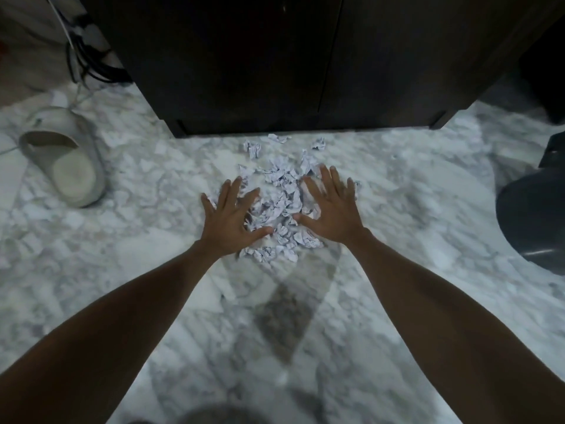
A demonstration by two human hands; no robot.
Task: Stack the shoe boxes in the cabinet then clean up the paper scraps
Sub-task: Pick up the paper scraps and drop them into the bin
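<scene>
Paper scraps (279,194) lie heaped on the marble floor (397,209) just before the closed cabinet (290,71). Left hand (234,215) and right hand (328,209), fingers spread wide, hold nothing and flank the heap. Loose pieces nearest the cabinet may escape the sweep.

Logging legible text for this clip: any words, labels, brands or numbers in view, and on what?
None can be read.
Paper scraps: dark marks that may be print or writing, too small and crumpled to read.
Slipper: a small dark mark near the strap, too blurred to tell.
Cabinet: no label visible.
Dark bin at the right edge: no marking visible.
</scene>
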